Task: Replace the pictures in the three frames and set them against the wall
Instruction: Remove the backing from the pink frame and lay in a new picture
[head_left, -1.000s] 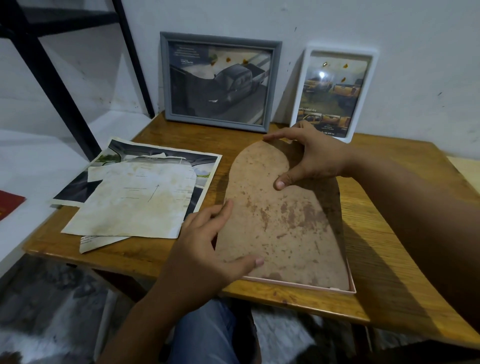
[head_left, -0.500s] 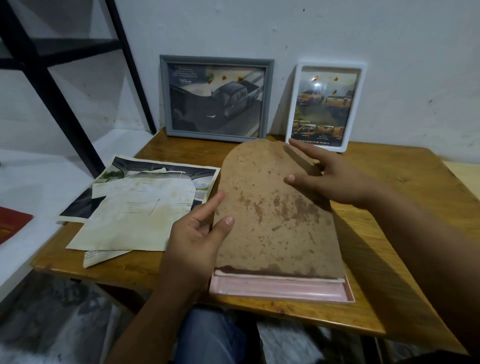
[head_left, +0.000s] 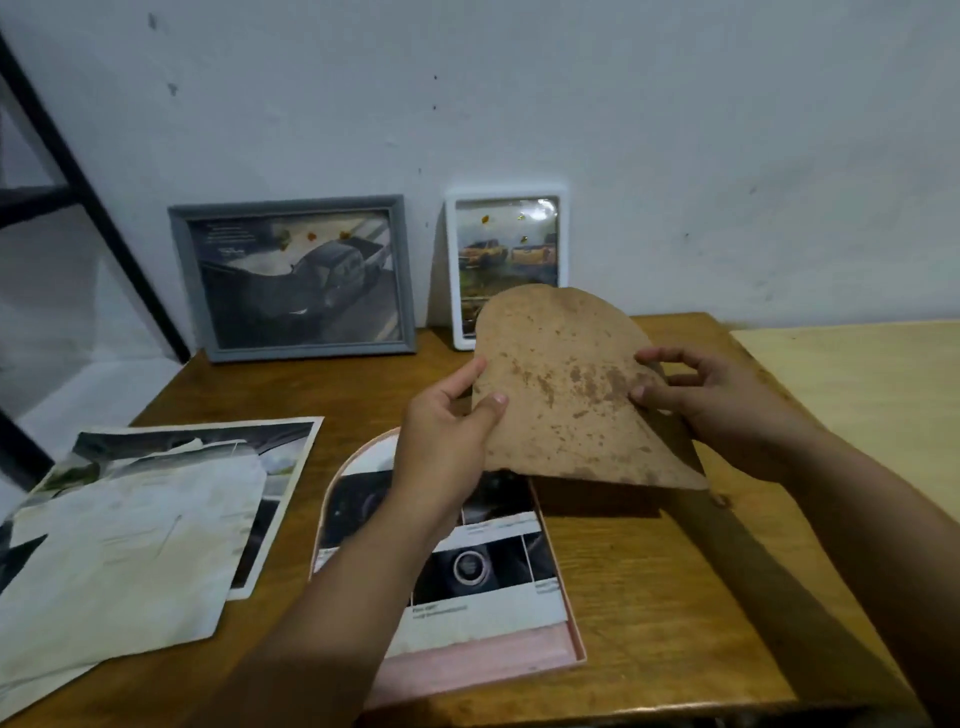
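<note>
A stained brown arch-shaped backing board (head_left: 566, 384) is held tilted above the table. My left hand (head_left: 447, 441) pinches its left edge, and my right hand (head_left: 722, 400) grips its right edge. Below it a pink arch-shaped frame (head_left: 483, 660) lies face down on the wooden table (head_left: 665, 597), with a printed picture (head_left: 483, 582) showing inside it. A grey frame (head_left: 293, 278) and a white frame (head_left: 506, 244), each with a truck picture, lean against the wall.
Loose stained pictures and paper (head_left: 135, 530) lie on the table's left part. A black metal rack (head_left: 88, 208) stands at the far left. A pale wooden surface (head_left: 857, 384) adjoins the table on the right.
Both hands have lifted the brown backing board off the pink frame and up to the right, which uncovered the picture inside. The camera has tilted, so the table sits lower in view.
</note>
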